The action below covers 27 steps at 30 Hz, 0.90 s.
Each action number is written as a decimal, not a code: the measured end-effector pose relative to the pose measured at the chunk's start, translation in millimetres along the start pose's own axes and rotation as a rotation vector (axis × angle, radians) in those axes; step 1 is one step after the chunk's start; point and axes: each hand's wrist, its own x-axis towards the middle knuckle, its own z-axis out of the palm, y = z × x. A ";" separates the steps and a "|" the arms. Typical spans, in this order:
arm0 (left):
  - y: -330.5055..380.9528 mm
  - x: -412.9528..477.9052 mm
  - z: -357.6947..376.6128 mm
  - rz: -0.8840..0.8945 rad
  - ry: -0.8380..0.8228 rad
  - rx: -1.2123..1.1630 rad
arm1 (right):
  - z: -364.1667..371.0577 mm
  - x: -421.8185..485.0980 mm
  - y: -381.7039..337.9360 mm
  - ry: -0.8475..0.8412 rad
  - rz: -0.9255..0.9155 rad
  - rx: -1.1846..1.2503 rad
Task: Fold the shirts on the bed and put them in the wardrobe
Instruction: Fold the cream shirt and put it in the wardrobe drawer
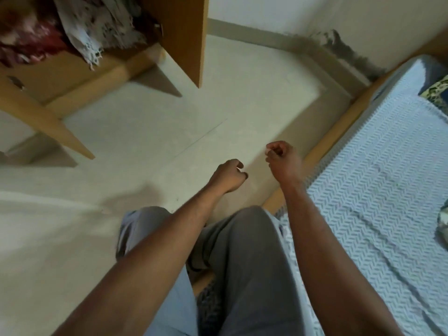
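Wardrobe [186, 37] stands well apart from curled fingers [276, 154].

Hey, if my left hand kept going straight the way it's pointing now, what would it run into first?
Nothing close: the left hand hovers over bare floor, and its line looks free up to the baseboard near the end of the bed frame. Depth is unclear, so that's a guess.

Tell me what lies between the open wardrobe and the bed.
Between the wardrobe and the bed lies only bare pale floor, in the head view. The left hand and right hand hover over it, fingers curled.
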 end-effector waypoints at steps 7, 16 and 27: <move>79.3 -45.7 87.8 0.218 0.021 0.113 | -122.2 -41.1 86.2 0.144 0.033 0.097; 156.1 -63.2 259.8 0.511 -0.266 0.921 | -277.6 -73.9 242.5 0.278 0.220 -0.179; 155.2 -42.9 294.1 0.442 -0.217 1.301 | -357.6 -25.6 345.8 0.005 0.457 -0.563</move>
